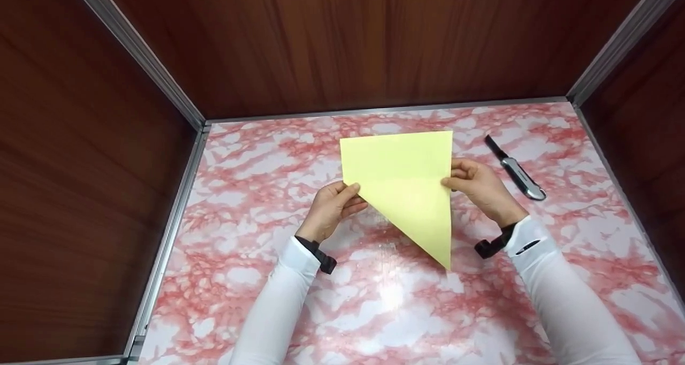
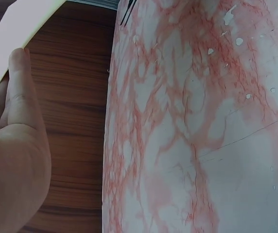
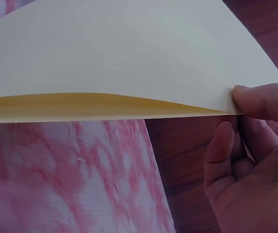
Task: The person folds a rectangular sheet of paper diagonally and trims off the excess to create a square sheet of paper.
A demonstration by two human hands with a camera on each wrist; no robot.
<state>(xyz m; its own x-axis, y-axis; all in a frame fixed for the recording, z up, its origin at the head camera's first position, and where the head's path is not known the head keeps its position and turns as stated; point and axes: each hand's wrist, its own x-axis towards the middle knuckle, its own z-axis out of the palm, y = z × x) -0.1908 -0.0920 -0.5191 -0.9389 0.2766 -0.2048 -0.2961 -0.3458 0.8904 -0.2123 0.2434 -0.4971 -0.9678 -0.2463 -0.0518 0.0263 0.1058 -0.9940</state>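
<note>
Both hands hold up a sheet of yellow paper [image 1: 398, 167] above the table in the head view. It is folded on a diagonal, its lower edge slanting to a point at bottom right. My left hand [image 1: 334, 207] pinches the left edge where the slant begins, thumb in front. On the right edge, my right hand [image 1: 479, 185] pinches the paper between thumb and fingers. The right wrist view shows two layers of the paper [image 3: 110, 53] bowed slightly apart along one edge, pressed together at the thumb [image 3: 260, 99]. In the left wrist view, fingers [image 2: 22, 97] lie along the paper's edge.
A utility knife [image 1: 516, 172] with a grey handle and dark blade end lies on the table right of the right hand. The red-and-white marbled table [image 1: 241, 236] is bounded by dark wooden panels [image 1: 342, 44] at the back and sides, with metal edging [image 1: 166, 81].
</note>
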